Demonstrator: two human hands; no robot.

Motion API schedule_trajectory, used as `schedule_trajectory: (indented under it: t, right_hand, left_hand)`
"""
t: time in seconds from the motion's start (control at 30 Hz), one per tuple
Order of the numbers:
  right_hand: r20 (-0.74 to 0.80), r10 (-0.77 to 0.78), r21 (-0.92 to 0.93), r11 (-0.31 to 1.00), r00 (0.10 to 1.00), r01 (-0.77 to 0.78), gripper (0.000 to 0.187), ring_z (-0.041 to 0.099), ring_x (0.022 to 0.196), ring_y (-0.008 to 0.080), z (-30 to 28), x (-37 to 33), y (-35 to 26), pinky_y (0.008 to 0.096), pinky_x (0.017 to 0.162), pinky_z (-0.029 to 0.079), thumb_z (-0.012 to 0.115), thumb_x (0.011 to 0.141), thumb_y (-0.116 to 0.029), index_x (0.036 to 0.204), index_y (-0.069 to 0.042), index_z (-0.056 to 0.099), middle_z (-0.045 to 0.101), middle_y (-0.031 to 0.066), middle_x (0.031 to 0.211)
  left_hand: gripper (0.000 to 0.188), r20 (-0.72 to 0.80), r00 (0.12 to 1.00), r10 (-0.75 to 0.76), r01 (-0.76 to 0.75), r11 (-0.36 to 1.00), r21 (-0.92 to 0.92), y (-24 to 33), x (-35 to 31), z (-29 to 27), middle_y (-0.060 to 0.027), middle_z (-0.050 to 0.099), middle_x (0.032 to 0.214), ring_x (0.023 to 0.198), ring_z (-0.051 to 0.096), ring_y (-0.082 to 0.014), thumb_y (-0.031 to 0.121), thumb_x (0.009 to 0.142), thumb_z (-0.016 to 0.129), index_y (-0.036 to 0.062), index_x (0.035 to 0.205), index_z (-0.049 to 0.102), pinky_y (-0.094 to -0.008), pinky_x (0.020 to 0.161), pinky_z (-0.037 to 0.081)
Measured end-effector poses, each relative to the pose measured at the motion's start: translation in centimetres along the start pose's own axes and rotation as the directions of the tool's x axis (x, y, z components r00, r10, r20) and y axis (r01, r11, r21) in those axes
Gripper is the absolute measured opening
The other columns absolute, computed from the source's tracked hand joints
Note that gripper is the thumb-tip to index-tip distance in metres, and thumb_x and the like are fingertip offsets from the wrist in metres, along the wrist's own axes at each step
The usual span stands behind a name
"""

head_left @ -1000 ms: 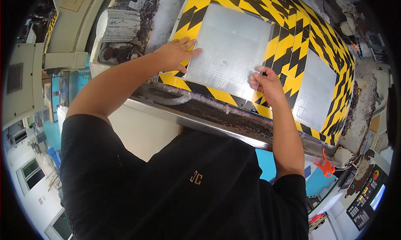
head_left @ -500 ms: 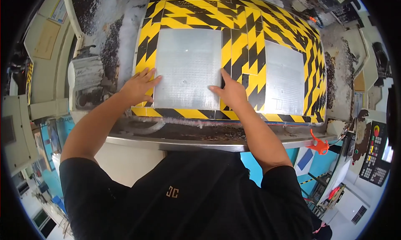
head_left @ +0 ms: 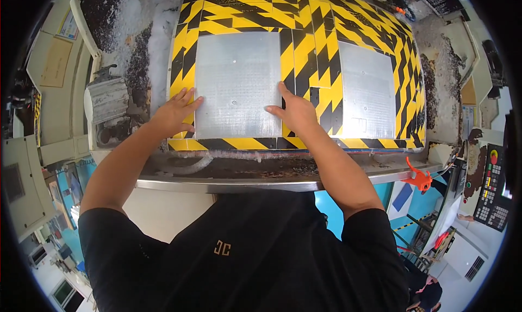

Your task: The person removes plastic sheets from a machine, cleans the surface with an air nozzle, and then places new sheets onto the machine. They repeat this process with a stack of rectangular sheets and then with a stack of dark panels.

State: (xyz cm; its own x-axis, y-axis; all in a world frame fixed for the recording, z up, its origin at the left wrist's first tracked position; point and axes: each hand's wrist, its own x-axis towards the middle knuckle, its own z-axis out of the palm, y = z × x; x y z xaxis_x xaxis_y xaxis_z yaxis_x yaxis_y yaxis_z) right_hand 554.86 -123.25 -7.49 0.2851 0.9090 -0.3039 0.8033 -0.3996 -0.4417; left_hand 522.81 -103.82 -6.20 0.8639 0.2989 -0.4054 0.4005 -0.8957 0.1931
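Observation:
A silvery metal plate (head_left: 239,67) lies flat, framed by yellow-and-black striped tape (head_left: 220,143). My left hand (head_left: 175,112) rests at its left edge, fingers spread across the tape and the tips reaching the plate's side. At the opposite edge is my right hand (head_left: 297,115), its thumb over the metal and its index finger stretched along the border. The remaining fingers of that hand are partly hidden. Neither hand grasps anything. To the right, a second, narrower metal plate (head_left: 367,83) sits within the same striped surface.
A metal rail (head_left: 234,186) runs between my body and the striped surface. An orange-red spray gun (head_left: 418,179) hangs at its right end. A grey metal block (head_left: 109,100) stands at left, and a control panel (head_left: 492,195) at far right. Another person (head_left: 427,290) shows at lower right.
The view has shifted slightly, so the plates appear a little further left and up. Both hands keep their places at the plate's edges. More of the other person shows at lower right.

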Motion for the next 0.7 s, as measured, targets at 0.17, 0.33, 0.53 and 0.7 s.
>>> schedule_trajectory:
  t: [0.17, 0.33, 0.53, 0.7]
  right_hand:
    - [0.001, -0.025, -0.038, 0.999, 1.0, 0.025, 0.084, 0.067, 0.091, 0.0359, 0.39, -0.06, -0.03, 0.043, 0.078, 0.053, 0.065, 0.084, -0.057, 0.146, -0.006, 0.039, 0.069, 0.0221, 0.095]
    - [0.013, -0.008, -0.04, 0.999, 1.0, 0.009, 0.084, 0.067, 0.091, 0.0367, 0.33, -0.09, -0.07, 0.043, 0.079, 0.053, 0.065, 0.083, -0.058, 0.145, -0.007, 0.04, 0.069, 0.0223, 0.095]
    - [-0.016, -0.021, -0.017, 1.0, 1.0, 0.02, 0.084, 0.066, 0.091, 0.038, 0.9, -0.03, 0.63, 0.0438, 0.08, 0.052, 0.065, 0.082, -0.059, 0.144, -0.007, 0.041, 0.068, 0.0227, 0.095]
    - [0.002, -0.014, -0.021, 1.0, 1.0, 0.014, 0.085, 0.066, 0.091, 0.0383, 0.57, 0.14, 0.45, 0.0449, 0.078, 0.051, 0.064, 0.082, -0.06, 0.145, -0.007, 0.04, 0.068, 0.0231, 0.093]
  left_hand:
    - [0.096, -0.019, 1.0, 0.019, -0.019, 0.999, -0.028, -0.29, -0.33, 0.46, -0.0226, 0.024, 0.156, 0.142, 0.027, -0.0422, 0.033, 0.07, 0.081, 0.017, 0.15, 0.032, -0.0461, 0.115, 0.028]
    - [0.099, -0.025, 0.999, 0.02, -0.022, 0.999, -0.048, -0.13, -0.35, 0.47, -0.0202, 0.022, 0.157, 0.143, 0.025, -0.0412, 0.027, 0.066, 0.084, 0.017, 0.15, 0.033, -0.0446, 0.115, 0.029]
    - [0.101, -0.039, 0.999, 0.021, -0.021, 1.0, -0.016, -0.26, -0.12, 0.81, -0.0183, 0.024, 0.156, 0.142, 0.027, -0.0402, 0.025, 0.064, 0.085, 0.0189, 0.15, 0.033, -0.0439, 0.115, 0.031]
    - [0.1, -0.08, 0.997, 0.024, -0.025, 1.0, -0.019, -0.28, -0.13, 0.93, -0.0185, 0.027, 0.155, 0.14, 0.031, -0.0411, 0.025, 0.064, 0.085, 0.0203, 0.15, 0.033, -0.0447, 0.114, 0.033]
